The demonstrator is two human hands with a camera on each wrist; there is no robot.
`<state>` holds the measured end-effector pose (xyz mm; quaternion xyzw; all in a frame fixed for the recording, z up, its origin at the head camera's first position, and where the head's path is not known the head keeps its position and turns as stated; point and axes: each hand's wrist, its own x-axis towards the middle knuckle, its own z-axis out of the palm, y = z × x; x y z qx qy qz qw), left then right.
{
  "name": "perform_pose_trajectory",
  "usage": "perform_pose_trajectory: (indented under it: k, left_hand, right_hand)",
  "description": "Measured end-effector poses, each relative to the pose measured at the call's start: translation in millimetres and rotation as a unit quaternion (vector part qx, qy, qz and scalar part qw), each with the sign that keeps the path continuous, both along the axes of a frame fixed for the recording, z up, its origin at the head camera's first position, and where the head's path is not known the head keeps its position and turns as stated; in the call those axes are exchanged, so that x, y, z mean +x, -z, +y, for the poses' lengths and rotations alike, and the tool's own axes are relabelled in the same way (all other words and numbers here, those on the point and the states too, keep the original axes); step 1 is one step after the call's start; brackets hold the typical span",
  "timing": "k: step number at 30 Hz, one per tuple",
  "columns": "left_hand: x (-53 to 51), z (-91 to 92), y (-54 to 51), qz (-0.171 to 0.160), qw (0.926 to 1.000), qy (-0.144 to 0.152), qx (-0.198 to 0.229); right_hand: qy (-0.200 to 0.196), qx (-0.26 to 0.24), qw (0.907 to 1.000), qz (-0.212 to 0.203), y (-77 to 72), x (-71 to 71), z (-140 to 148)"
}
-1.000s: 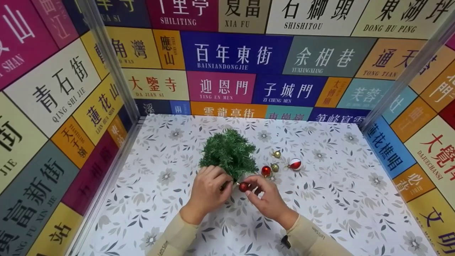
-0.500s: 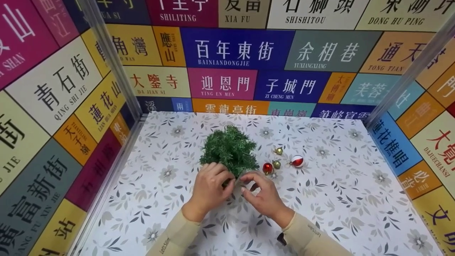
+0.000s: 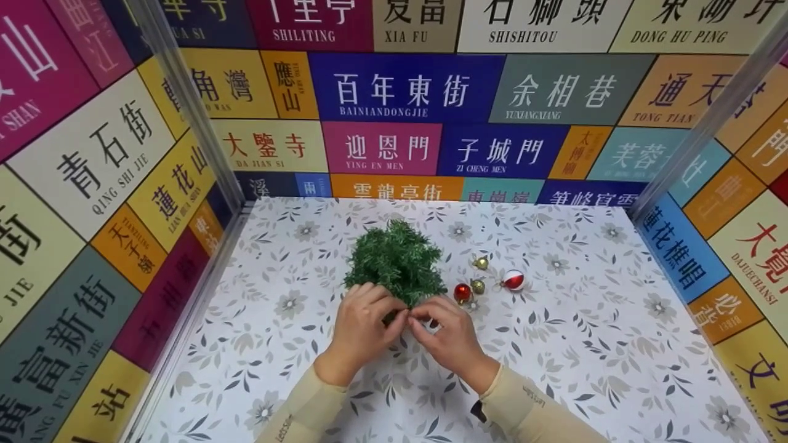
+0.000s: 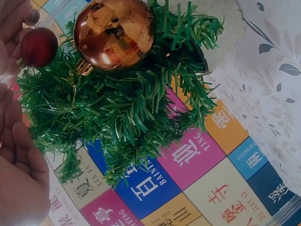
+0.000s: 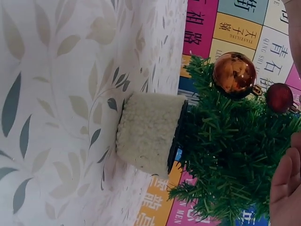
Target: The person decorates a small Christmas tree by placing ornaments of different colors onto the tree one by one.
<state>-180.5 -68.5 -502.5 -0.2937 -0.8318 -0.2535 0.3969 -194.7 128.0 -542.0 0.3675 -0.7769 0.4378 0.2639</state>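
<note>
In front of a small green artificial tree (image 3: 394, 261), both hands meet with fingertips together. My left hand (image 3: 363, 326) has bent fingers and pinches beside my right hand (image 3: 452, 335) at the thin cord end of a dark red ball; the cord is too small to make out. In the left wrist view that dark red ball (image 4: 40, 47) lies against fingers, near a large copper ball (image 4: 114, 34) on the branches. From the right wrist, the tree's pale fluffy base (image 5: 150, 134) shows, with the copper ball (image 5: 234, 75) and the dark red ball (image 5: 279, 98).
Right of the tree, on the flower-patterned table (image 3: 554, 369), lie a red ball (image 3: 462, 292), two small gold balls (image 3: 481, 263) (image 3: 478, 286) and a red-and-white ball (image 3: 513, 280). Walls of coloured signs (image 3: 406, 86) surround the back and sides.
My right hand has moved left until its fingertips meet those of my left hand. The dark red ball, plain to see a second ago, is now mostly hidden from the head view.
</note>
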Motion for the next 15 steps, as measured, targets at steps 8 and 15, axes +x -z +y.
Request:
perform_pose_trajectory:
  k: [8, 15]
  left_hand:
    - [1.1, -1.9, -1.0, 0.005, 1.0, -0.003, 0.002]
    - [1.4, -3.7, 0.3, 0.007, 0.9999, -0.008, 0.01]
  right_hand:
    - [0.017, -0.008, 0.9997, 0.013, -2.0, 1.5, -4.6]
    - [0.018, -0.008, 0.9996, 0.021, 0.3, -0.7, -9.8]
